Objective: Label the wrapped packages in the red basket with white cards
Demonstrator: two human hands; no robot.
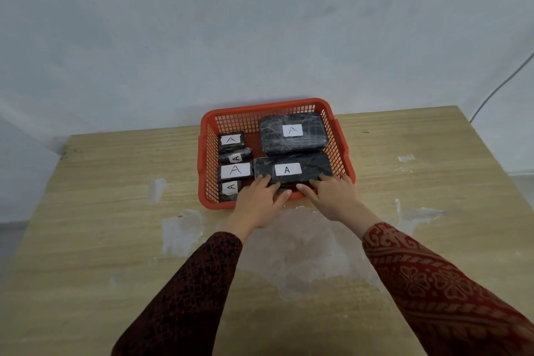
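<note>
A red basket [208, 136] stands at the back middle of the table. It holds several black wrapped packages, each with a white card marked A. The long package [312, 166] lies near the front with its card [287, 169] on top. My left hand [257, 199] grips its near left end. My right hand [332, 193] grips its near right end. A big package [293, 136] with a card [292, 130] lies behind it. Smaller carded packages [235, 170] line the basket's left side.
The wooden table [115, 211] has worn pale patches in front of the basket. A pale wall rises right behind the basket. A thin cable [497, 89] hangs at the far right. Patterned dark red sleeves cover both forearms.
</note>
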